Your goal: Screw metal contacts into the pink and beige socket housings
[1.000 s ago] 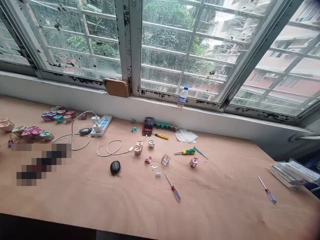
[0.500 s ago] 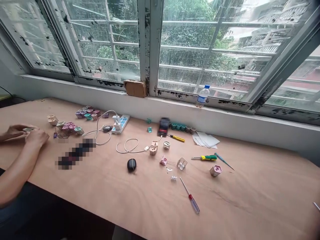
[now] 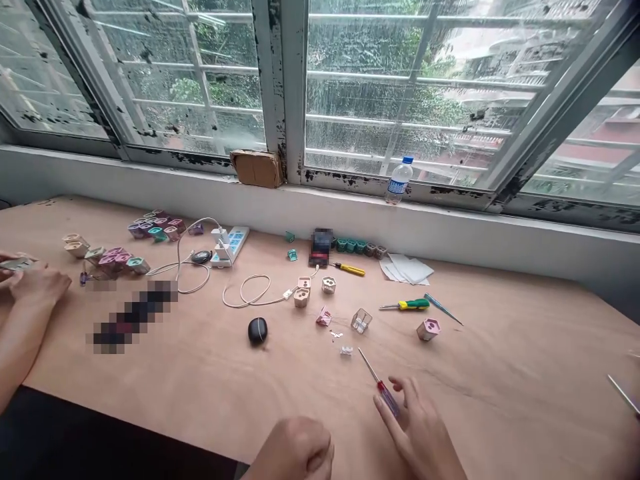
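My left hand (image 3: pixel 295 448) is a loose fist at the near edge of the table, with no object showing in it. My right hand (image 3: pixel 417 423) is beside a screwdriver (image 3: pixel 384 392) with a red and clear handle. Thumb and fingers are apart around the end of the handle, not closed on it; I cannot tell whether they touch it. Beyond the screwdriver's tip lie a small white part (image 3: pixel 346 351), small white scraps (image 3: pixel 337 335), a clear open case (image 3: pixel 361 321) and a pink piece (image 3: pixel 323 316). A pink-topped hexagonal block (image 3: pixel 429 329) stands to the right.
At far left another person's hands (image 3: pixel 40 283) hold a small pale piece. Several coloured blocks (image 3: pixel 116 260), a power strip (image 3: pixel 231 248) with cables and a black oval case (image 3: pixel 257 331) lie around. A green-yellow screwdriver (image 3: pixel 413 304), yellow-handled tool (image 3: pixel 349 269), papers (image 3: pixel 407 268) and bottle (image 3: pixel 399 181) are farther back.
Both my hands have come into view from the bottom edge, the right one reaching the screwdriver's handle. The view has shifted slightly to the right.
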{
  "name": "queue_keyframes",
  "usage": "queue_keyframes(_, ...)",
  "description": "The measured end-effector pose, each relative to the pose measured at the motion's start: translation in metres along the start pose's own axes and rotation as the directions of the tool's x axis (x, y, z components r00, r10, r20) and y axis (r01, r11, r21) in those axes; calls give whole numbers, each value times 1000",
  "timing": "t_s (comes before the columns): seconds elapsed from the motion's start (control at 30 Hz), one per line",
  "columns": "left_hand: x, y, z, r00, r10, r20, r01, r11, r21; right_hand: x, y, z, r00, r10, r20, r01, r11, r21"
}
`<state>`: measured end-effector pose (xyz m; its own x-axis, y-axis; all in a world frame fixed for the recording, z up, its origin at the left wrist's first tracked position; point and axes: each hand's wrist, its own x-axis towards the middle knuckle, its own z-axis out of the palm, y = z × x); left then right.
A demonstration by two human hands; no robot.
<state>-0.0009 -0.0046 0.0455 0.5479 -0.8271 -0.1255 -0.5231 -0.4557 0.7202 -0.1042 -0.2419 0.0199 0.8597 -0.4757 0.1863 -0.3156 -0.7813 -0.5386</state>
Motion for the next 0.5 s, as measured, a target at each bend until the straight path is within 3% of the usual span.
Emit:
queue_keyframes(0.1, 22, 0, -5, 995, 34, -92, -32, 999, 17, -2, 3, 14, 999, -1, -37, 0, 1000, -26)
queue_keyframes(0.23, 37, -8, -3, 993, 8, -116, -8, 1000, -4, -7, 7, 23, 999, -7, -33, 7, 1000, -11)
queue_keyframes(0.37, 48, -11, 4, 992, -10, -128, 2, 998, -59, 0, 9, 24, 999, -12, -35, 13, 999, 32)
queue_keyframes(0.5, 65, -7, 4, 983, 16, -183, -10, 999, 36, 11, 12, 21, 999, -27, -41, 30, 997, 76)
